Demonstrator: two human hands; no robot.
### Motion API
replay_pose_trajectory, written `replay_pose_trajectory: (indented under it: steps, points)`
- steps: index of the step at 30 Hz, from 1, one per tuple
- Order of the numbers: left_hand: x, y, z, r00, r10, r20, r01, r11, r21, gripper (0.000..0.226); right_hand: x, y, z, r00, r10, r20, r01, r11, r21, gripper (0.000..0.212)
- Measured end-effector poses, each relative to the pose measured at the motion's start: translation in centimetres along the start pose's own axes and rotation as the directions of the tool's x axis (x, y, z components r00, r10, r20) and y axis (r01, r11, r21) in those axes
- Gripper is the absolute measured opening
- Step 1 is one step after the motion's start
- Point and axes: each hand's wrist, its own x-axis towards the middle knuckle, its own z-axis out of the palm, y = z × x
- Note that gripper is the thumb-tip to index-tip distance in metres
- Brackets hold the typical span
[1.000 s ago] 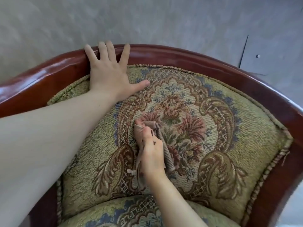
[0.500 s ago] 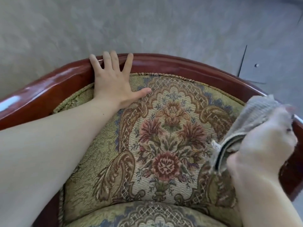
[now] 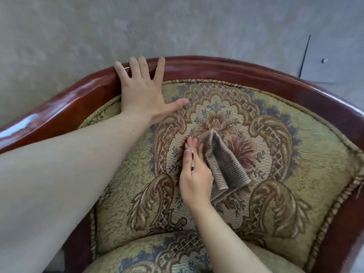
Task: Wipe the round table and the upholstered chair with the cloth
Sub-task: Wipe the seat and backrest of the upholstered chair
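Nearest the camera, the seat cushion [image 3: 157,255] of the upholstered chair [image 3: 285,154] fills the bottom edge, and both forearms reach over it toward the backrest. The right hand [image 3: 195,178] lies against the middle of the padded back, its grip closed on the cloth [image 3: 222,160] — thumb and forefinger pinch the upper edge while the palm presses the rest against the tapestry, just left of the woven flower. The cloth is folded into a ribbed wedge of at least 2 layers, with the loose fold sticking out to the right of the hand; folding it probably gives a firmer pad and keeps stray corners from dragging on the raised weave. Farther up, the left hand [image 3: 143,89] holds nothing: it lies flat and spread, palm on the upper left of the fabric and 4 fingers hooked over the polished wooden frame [image 3: 226,69]. That placement reads as a brace — it steadies the chair and the person's lean while the other hand pushes. Beyond the frame is only pale grey carpet. No round table shows in this view, so whether that half of the job is done cannot be told. The step in hand looks like wiping the chair's backrest; its outer parts and the corded trim [image 3: 342,203] may need passes too.
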Motion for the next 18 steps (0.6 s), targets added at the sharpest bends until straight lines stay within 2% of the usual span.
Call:
replay_pose_trajectory:
  steps: [5, 7, 9, 11, 13, 18]
  points:
    - [0.0, 0.3, 0.0, 1.000, 0.008, 0.006, -0.008, 1.000, -0.007, 0.121, -2.1, -2.6, 0.5, 0.966, 0.098, 0.237, -0.159, 0.954, 0.254, 0.039]
    - [-0.2, 0.2, -0.1, 1.000, 0.007, 0.015, -0.007, 1.000, -0.002, 0.120, -2.6, -3.5, -0.7, 0.917, 0.244, 0.315, -0.364, 0.836, 0.412, 0.035]
    - [-0.2, 0.1, -0.4, 1.000, 0.003, 0.019, -0.003, 1.000, 0.015, 0.119, -2.3, -3.8, -2.8, 0.813, 0.408, 0.416, -0.579, 0.643, 0.502, 0.041]
    - [-0.1, 0.1, -0.7, 0.999, 0.022, 0.029, -0.023, 0.999, 0.037, 0.119, -1.5, -4.2, -5.6, 0.762, 0.480, 0.434, -0.647, 0.532, 0.547, 0.048]
    - [0.0, -0.2, -1.0, 0.998, 0.044, 0.040, -0.046, 0.998, 0.049, 0.119, -0.4, -4.9, -7.7, 0.768, 0.504, 0.396, -0.635, 0.519, 0.571, 0.047]
    - [0.1, -0.4, -1.9, 0.990, 0.043, 0.134, -0.049, 0.998, 0.040, 0.116, 3.1, -7.9, -11.2, 0.785, 0.482, 0.389, -0.619, 0.585, 0.524, 0.048]
